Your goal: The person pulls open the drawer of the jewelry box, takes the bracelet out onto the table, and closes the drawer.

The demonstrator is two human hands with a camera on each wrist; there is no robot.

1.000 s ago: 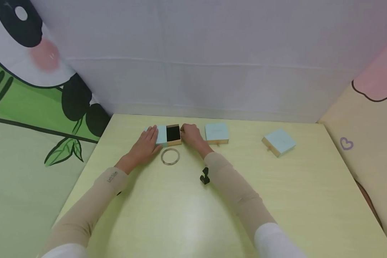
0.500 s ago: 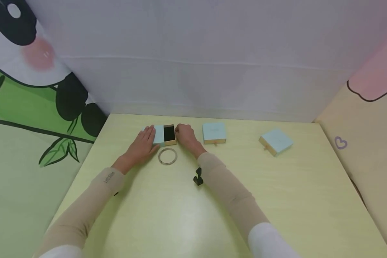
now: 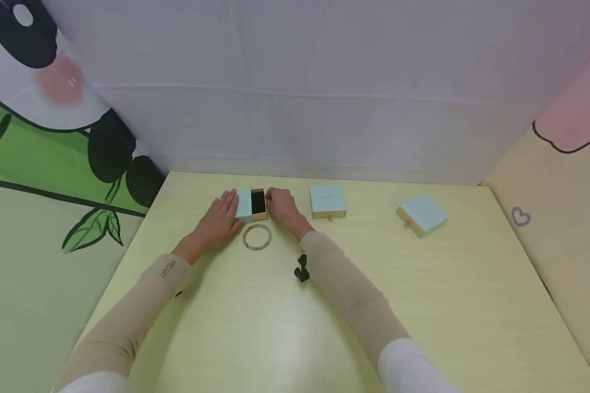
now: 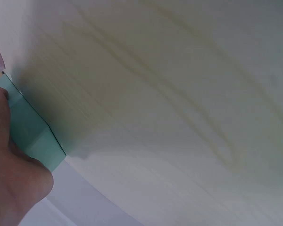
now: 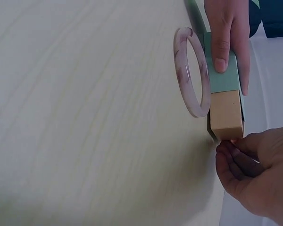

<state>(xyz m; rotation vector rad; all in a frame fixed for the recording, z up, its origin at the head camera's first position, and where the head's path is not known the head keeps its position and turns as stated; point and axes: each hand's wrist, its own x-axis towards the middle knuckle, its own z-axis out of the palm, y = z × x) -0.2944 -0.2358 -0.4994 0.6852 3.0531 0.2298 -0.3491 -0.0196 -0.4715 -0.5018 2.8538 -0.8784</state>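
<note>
A pale blue drawer box (image 3: 244, 204) lies near the table's back edge, its gold-edged drawer (image 5: 226, 110) partly pulled out to the right. Black lining shows inside the drawer in the head view. My left hand (image 3: 216, 221) presses flat on the sleeve, fingers straight, thumb along the near side. At the drawer's end, my right hand (image 3: 284, 207) pinches the small pull tab (image 5: 233, 141) between thumb and curled fingers. Just in front of the box is a marbled, pale bangle (image 5: 182, 70). The left wrist view catches only the sleeve's corner (image 4: 35, 136) under the left hand.
A second pale blue box (image 3: 327, 201) sits closed just right of the right hand. Farther right, another closed box (image 3: 423, 214) lies turned at an angle. Behind the pale yellow table (image 3: 285, 338) hangs a white cloth (image 3: 314, 131); printed cloth flanks the left side.
The drawer has slid leftward into its sleeve, so less black lining shows. My right hand has moved left with it, while the left hand stays on the sleeve.
</note>
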